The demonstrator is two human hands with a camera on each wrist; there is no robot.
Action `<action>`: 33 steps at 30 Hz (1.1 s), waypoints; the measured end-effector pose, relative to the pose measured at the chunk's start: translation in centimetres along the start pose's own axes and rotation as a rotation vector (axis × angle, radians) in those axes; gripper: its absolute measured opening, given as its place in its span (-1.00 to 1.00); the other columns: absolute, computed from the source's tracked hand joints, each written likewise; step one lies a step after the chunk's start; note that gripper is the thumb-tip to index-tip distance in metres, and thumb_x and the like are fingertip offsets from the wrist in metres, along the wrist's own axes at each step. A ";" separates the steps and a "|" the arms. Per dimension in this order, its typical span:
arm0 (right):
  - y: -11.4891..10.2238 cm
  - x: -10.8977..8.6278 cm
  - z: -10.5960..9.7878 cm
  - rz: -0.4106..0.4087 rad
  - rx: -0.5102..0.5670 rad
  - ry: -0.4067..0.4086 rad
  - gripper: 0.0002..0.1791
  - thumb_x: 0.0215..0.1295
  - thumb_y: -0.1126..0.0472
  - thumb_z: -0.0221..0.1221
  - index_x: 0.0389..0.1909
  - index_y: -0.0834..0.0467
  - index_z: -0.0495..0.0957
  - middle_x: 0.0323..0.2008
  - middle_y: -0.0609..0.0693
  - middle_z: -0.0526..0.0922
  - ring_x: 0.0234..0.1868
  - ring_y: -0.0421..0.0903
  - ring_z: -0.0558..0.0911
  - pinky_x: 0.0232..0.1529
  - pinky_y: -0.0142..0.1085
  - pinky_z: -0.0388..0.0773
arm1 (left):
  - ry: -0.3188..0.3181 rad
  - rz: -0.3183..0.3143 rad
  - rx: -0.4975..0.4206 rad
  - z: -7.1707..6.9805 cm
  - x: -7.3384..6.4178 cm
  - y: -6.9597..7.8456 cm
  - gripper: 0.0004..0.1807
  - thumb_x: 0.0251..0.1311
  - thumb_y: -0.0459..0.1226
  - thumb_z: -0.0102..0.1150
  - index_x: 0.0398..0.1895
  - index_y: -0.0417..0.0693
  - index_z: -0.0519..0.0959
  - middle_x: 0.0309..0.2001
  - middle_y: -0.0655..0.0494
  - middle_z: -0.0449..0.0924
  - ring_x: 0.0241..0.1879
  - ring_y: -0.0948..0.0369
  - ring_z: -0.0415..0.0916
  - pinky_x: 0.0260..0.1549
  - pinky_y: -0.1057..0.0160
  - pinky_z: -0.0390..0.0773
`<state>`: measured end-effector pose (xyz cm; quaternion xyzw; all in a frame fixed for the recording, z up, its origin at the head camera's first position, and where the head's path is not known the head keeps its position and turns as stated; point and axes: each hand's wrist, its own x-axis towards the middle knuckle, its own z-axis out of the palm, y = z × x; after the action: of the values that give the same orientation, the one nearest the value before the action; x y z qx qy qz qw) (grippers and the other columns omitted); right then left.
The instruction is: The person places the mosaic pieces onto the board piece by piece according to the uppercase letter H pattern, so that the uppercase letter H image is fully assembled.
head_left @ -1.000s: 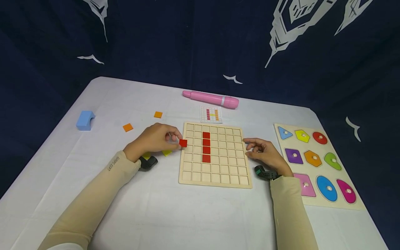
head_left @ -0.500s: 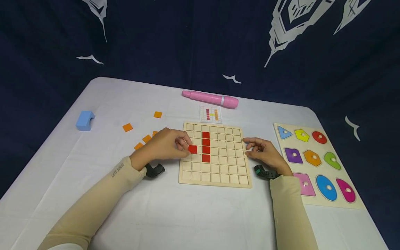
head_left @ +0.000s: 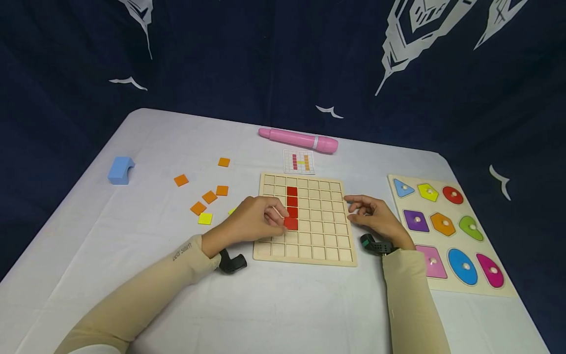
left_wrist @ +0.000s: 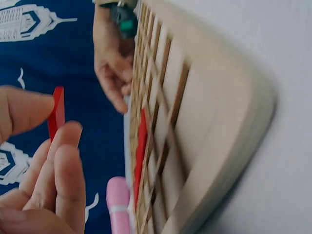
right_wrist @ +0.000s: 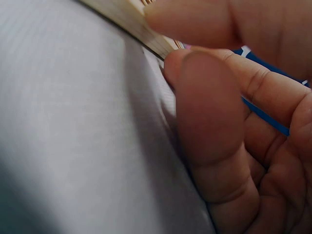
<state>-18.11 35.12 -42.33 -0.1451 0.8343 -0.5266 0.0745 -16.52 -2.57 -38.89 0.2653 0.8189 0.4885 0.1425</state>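
Note:
My left hand (head_left: 254, 219) pinches a red square tile (left_wrist: 57, 114) between thumb and fingertips, over the left part of the wooden grid board (head_left: 305, 261). The left wrist view has this tile raised clear of the board. On the board stands a column of red tiles (head_left: 292, 201); in the head view the held tile overlaps its lower end. My right hand (head_left: 371, 214) rests at the board's right edge, fingers loosely bent. Seen from the right wrist, its fingertips (right_wrist: 158, 17) touch or nearly touch the board's side.
Several orange tiles (head_left: 210, 197) and yellow tiles (head_left: 205, 219) lie left of the board. Behind it are a small pattern card (head_left: 298, 162) and a pink pen-shaped object (head_left: 296, 139). A knobbed shape puzzle (head_left: 415, 233) lies right, a blue block (head_left: 120, 170) far left.
My left hand has carried the red tile rightward and slightly nearer, from the board's left edge to the red column's lower end. The right hand has stayed in place.

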 end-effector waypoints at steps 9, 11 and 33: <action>-0.2 -0.1 0.0 0.006 0.000 0.000 -0.48 0.37 0.52 0.29 0.32 0.56 0.49 -0.22 -0.12 0.64 -0.36 -0.24 0.48 -0.33 -0.47 0.45 | 0.027 -0.014 -0.070 2.1 0.0 -1.0 -0.79 0.18 -0.32 0.51 -0.14 -0.07 0.73 -0.42 0.29 0.75 -0.40 0.33 0.64 -0.26 0.34 0.55; -0.2 -0.1 0.0 0.005 -0.001 0.000 -0.48 0.37 0.52 0.30 0.32 0.56 0.49 -0.22 -0.12 0.64 -0.36 -0.24 0.48 -0.32 -0.47 0.45 | 0.028 -0.010 -0.062 2.3 0.0 -1.2 -0.80 0.19 -0.31 0.51 -0.13 -0.06 0.74 -0.41 0.31 0.75 -0.39 0.34 0.64 -0.25 0.35 0.55; 0.0 0.0 0.0 0.012 0.001 0.000 -0.48 0.36 0.52 0.30 0.32 0.57 0.49 -0.23 -0.15 0.64 -0.37 -0.25 0.48 -0.33 -0.48 0.45 | -0.001 0.111 0.166 2.8 0.2 -2.5 -0.84 0.17 -0.30 0.52 -0.21 -0.06 0.75 -0.50 0.38 0.58 -0.50 0.45 0.45 -0.33 0.38 0.49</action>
<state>-18.17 35.14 -42.34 -0.1402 0.8350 -0.5263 0.0779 -16.00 -1.41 -42.43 0.3214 0.8407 0.4257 0.0933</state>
